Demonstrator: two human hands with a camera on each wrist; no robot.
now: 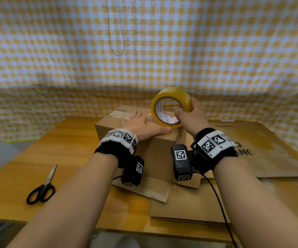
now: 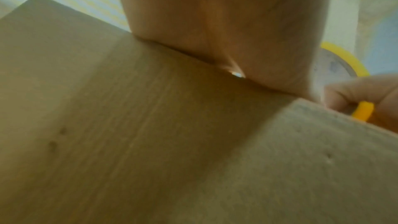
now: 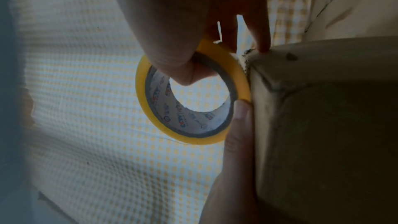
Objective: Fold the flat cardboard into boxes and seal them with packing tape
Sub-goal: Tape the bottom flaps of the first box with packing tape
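A folded brown cardboard box (image 1: 155,151) stands on the wooden table, with a strip of tape along its top seam. My left hand (image 1: 141,125) lies flat on the box top, fingers straight, pressing it down; the left wrist view shows the palm (image 2: 215,23) against the cardboard (image 2: 129,125). My right hand (image 1: 189,113) grips a yellow roll of packing tape (image 1: 171,97) upright at the box's near right top edge, thumb through the core. In the right wrist view the tape roll (image 3: 193,135) sits against the box corner (image 3: 280,74).
Black-handled scissors (image 1: 43,187) lie on the table (image 1: 73,140) to the left. Flat cardboard sheets (image 1: 252,149) lie to the right and under the box. A yellow checked cloth (image 1: 144,51) hangs behind. A black cable (image 1: 218,199) runs from my right wrist.
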